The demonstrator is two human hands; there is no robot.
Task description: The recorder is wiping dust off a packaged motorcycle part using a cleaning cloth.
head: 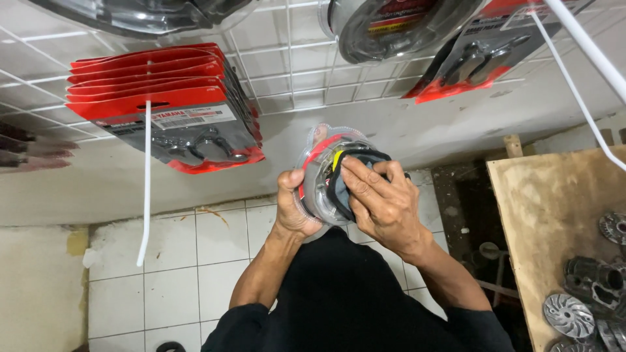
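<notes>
- The left hand (295,207) grips the side of a round clear plastic pack (326,176) in the middle of the frame. Its fingers are clamped on the rim of the pack.
- The right hand (385,202) lies on the front of the pack. Its fingers press down on a black ring part (342,189) that sits in the pack.
- I think the job is midway: the pack looks open and off the wall, but the black ring part is not out yet. I cannot tell if it is going in or coming out.
- In the upper left, a bunch of flat red and grey packs (169,107) hangs on a white wire rack (287,78). Each has a white label strip near the top.
- At the top middle hangs another round clear pack (385,29) with a red label.
- In the upper right hangs a red card pack (476,58) with dark parts in it.
- At the right, a wooden table (541,215) holds grey metal parts (570,315).
</notes>
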